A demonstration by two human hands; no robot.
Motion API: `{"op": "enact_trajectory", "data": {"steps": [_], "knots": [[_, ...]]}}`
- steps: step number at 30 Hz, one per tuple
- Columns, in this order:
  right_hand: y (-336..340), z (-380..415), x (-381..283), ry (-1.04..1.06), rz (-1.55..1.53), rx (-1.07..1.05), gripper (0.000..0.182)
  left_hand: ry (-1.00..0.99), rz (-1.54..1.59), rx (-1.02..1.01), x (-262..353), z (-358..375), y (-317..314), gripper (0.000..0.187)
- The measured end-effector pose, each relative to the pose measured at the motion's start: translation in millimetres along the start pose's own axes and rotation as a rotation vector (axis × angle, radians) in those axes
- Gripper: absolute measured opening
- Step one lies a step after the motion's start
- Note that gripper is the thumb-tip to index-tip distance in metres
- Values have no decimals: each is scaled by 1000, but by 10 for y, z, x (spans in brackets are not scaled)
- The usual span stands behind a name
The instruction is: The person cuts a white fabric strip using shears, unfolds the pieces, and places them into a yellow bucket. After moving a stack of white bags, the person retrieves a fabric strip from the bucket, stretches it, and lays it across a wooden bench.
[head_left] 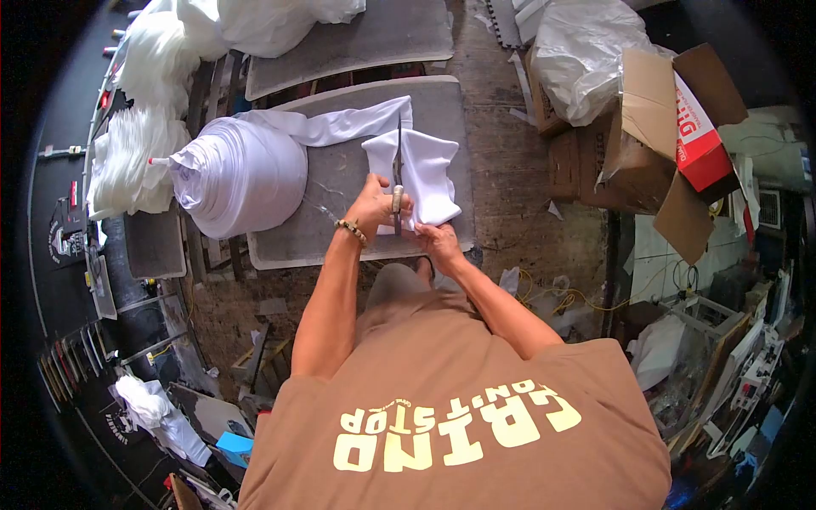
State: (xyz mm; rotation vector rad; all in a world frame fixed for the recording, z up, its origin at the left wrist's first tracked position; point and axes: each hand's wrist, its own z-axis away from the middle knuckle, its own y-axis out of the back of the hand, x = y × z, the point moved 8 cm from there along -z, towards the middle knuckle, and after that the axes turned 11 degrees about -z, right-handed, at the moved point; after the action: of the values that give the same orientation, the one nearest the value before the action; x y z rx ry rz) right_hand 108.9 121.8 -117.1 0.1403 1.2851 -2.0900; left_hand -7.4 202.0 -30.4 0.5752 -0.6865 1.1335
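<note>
My left hand [374, 202], with a beaded bracelet at its wrist, grips the handles of a pair of scissors [399, 153]. Their dark blades point away from me, seen nearly edge-on, between two parts of a white cloth piece [432, 174]. At the near edge of that piece, my right hand [440, 245] pinches the fabric, fingers closed. Behind the blades lies the end of a white fabric strip [357, 123], which runs left to a large roll of white fabric [255, 174]. Roll and cloth rest on a grey board [297, 255] with a pale rim.
Stacks of white fabric [136, 157] stand left of the roll. A second grey board [357, 42] lies farther off. At right are an open cardboard box [650, 102] holding a red-and-white box [699, 140], and a clear plastic bag [586, 55]. A yellow cord [565, 299] crosses the wooden floor.
</note>
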Motion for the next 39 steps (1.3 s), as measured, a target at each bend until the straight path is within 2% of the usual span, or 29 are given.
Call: {"op": "enact_trajectory", "data": {"steps": [8, 13, 18, 20, 23, 31, 36, 39], "knots": [[1, 9, 23, -15, -16, 20, 31, -55, -42, -51, -144, -84, 19, 54], [66, -27, 43, 2, 8, 56, 28, -60, -17, 2, -2, -149, 58, 53], [111, -47, 56, 23, 16, 56, 27, -66, -9, -29, -48, -204, 55, 54], [237, -74, 132, -30, 45, 92, 29, -53, -21, -46, -84, -201, 24, 55], [-15, 27, 7, 38, -29, 59, 29, -93, -27, -32, -17, -167, 58, 53], [3, 32, 32, 46, -36, 98, 29, -105, 43, -62, 53, -255, 32, 50], [2, 25, 8, 70, -18, 80, 30, -122, -37, -37, 31, -306, 63, 49], [58, 57, 17, 50, 13, 153, 26, -105, -36, -67, 90, -387, 44, 48]]}}
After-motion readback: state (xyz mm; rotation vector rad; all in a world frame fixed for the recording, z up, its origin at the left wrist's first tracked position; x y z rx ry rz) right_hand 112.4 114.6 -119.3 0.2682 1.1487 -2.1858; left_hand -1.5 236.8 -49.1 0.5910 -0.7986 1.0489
